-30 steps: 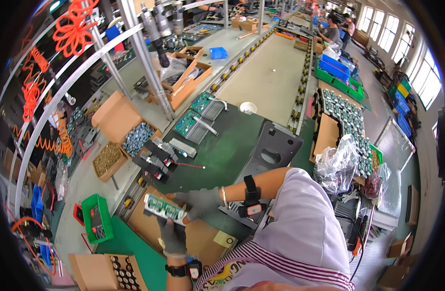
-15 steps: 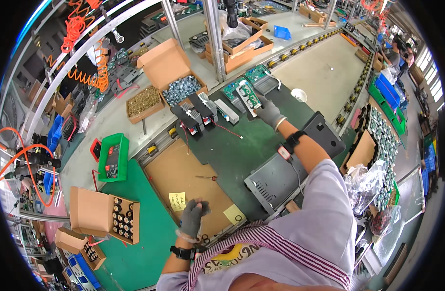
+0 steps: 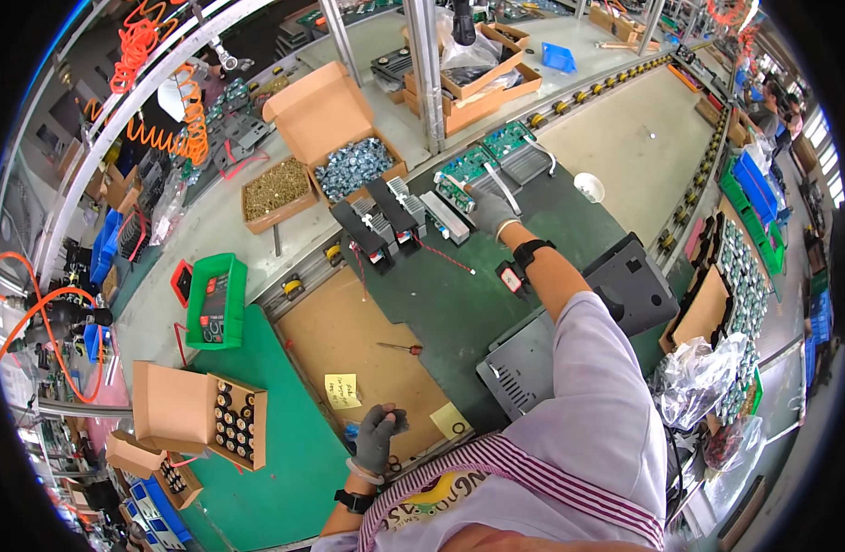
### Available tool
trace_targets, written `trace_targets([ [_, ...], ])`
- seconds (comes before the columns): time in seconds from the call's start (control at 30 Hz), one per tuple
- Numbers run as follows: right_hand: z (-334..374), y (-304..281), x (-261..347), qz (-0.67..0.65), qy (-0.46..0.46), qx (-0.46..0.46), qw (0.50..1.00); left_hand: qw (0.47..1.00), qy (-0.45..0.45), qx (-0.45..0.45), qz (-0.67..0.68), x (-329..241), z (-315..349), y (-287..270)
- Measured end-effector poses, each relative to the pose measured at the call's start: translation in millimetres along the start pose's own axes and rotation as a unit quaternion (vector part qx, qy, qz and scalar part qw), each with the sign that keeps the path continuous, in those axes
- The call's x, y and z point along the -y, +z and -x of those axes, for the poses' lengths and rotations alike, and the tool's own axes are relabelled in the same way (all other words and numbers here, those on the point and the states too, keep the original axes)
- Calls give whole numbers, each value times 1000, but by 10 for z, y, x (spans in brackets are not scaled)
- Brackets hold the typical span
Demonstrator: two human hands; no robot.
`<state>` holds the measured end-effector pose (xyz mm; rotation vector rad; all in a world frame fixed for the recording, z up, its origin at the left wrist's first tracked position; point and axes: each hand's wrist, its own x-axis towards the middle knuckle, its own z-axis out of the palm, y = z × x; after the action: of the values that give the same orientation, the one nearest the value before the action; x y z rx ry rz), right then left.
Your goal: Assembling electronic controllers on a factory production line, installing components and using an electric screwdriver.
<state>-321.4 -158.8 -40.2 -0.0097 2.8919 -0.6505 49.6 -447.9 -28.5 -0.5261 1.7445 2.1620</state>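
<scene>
Right hand (image 3: 490,212) at circuit board (image 3: 451,190), lengthwise up-left

Vs 1 s ago, hands split: R hand (image 3: 492,215) now upper ctr, fingers at green boards (image 3: 461,166); L hand (image 3: 375,442) alone, lower ctr. Screwdriver (image 3: 414,350) now in view, mid-frame. Cam's swung L.

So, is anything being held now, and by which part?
It cannot be told: the right hand is at a green circuit board's near edge; the left hand shows no clear object.
</scene>
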Motion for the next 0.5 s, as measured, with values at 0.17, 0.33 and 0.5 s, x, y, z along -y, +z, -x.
trace_targets([
  [0.17,78,-89,101,-71,33,37,996,1000,-17,4,12,32,-54,33],
  [0.33,-60,139,-130,49,-19,-15,999,999,-27,16,9,26,-57,64],
  [0.5,11,152,-40,92,-42,-32,994,999,-33,11,5,109,-14,4],
])
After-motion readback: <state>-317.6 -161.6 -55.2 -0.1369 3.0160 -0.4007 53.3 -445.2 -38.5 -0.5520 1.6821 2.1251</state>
